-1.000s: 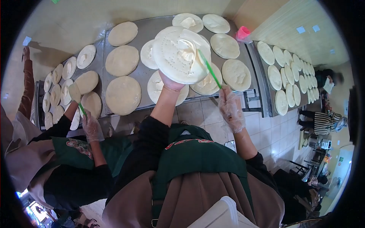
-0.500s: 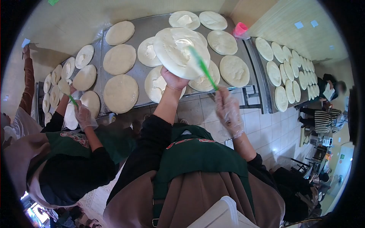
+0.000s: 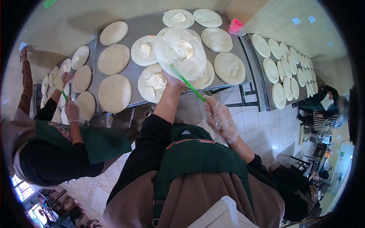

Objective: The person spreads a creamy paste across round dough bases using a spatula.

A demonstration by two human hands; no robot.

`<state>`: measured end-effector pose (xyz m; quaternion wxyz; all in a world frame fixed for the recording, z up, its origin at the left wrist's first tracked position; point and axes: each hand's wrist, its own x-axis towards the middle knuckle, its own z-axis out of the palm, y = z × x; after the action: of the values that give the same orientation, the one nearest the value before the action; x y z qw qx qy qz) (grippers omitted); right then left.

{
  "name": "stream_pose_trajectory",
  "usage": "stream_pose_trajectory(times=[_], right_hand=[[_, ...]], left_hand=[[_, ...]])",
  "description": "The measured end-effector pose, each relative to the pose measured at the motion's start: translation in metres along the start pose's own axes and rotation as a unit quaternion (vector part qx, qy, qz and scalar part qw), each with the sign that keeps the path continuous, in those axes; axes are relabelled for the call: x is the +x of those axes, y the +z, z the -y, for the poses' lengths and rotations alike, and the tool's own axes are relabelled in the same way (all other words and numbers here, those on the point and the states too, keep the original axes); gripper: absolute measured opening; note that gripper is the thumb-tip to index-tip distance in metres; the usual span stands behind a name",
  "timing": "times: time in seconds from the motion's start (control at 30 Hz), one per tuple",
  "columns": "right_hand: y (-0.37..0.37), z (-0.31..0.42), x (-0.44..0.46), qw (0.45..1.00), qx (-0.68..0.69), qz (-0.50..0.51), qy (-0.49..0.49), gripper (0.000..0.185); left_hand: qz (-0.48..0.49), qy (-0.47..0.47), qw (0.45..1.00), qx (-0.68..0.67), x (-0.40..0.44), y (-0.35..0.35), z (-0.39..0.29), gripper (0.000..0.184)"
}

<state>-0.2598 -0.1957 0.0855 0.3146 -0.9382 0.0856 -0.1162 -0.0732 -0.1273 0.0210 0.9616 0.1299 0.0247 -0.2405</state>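
Observation:
A pale round flatbread (image 3: 167, 47) with white creamy spread (image 3: 185, 50) on top rests on my left hand (image 3: 174, 81), raised above the table. The left fingers are mostly hidden under it. Gloved in clear plastic, my right hand (image 3: 222, 118) is closed around the handle of a green spatula (image 3: 193, 88). The spatula's tip touches or lies just over the bread's near edge. Beneath and around the raised bread, other rounds lie on the metal table (image 3: 133, 78), some with dollops of spread, such as the round (image 3: 144, 55) at its left.
To the left, a co-worker's gloved hand (image 3: 71, 110) holds another green spatula (image 3: 64, 95) near more rounds. A pink cup (image 3: 236, 25) stands at the table's back right corner. Another table (image 3: 262, 85) of rounds is on the right, with people beyond.
My right hand has moved left and down, bringing the spatula from over the bread's middle to its near edge. The raised bread is turned slightly. The co-worker's hands have shifted left.

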Motion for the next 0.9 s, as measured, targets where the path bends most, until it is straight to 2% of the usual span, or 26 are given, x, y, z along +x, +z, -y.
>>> stream_pose_trajectory(times=[0.03, 0.1, 0.17, 0.23, 0.33, 0.53, 0.7, 0.83, 0.9], right_hand=[[-0.005, 0.002, 0.003, 0.999, 0.038, 0.005, -0.008, 0.017], [-0.013, 0.001, 0.010, 1.000, 0.026, -0.012, -0.001, 0.016], [-0.022, -0.008, 0.020, 0.999, 0.013, -0.031, 0.006, 0.015], [-0.031, -0.019, 0.033, 0.993, -0.039, -0.082, 0.073, 0.015], [-0.028, -0.033, 0.046, 0.990, -0.063, -0.081, 0.093, 0.014], [0.001, -0.038, 0.039, 0.997, -0.033, -0.052, 0.053, 0.013], [0.006, -0.023, 0.036, 0.999, 0.020, -0.030, -0.040, 0.014], [0.002, -0.016, 0.037, 0.999, 0.039, 0.018, -0.020, 0.014], [0.000, -0.026, 0.042, 0.998, 0.042, -0.047, 0.008, 0.014]], left_hand=[[-0.001, 0.001, 1.000, 0.000, 0.002, -0.003, 0.000, 0.058], [0.096, 0.001, 0.992, -0.084, 0.008, -0.010, -0.002, 0.060], [0.095, -0.006, 0.991, -0.096, 0.010, -0.014, -0.007, 0.060], [0.092, -0.013, 0.990, -0.108, 0.010, -0.011, -0.010, 0.059], [0.109, -0.035, 0.990, -0.080, 0.013, -0.001, -0.011, 0.056], [0.095, -0.091, 0.989, -0.070, 0.026, 0.010, -0.010, 0.058], [0.063, -0.084, 0.994, -0.018, 0.035, 0.000, -0.004, 0.060], [0.074, -0.101, 0.992, -0.027, 0.039, -0.018, -0.008, 0.060], [0.080, -0.094, 0.991, -0.055, 0.034, -0.020, -0.010, 0.059]])
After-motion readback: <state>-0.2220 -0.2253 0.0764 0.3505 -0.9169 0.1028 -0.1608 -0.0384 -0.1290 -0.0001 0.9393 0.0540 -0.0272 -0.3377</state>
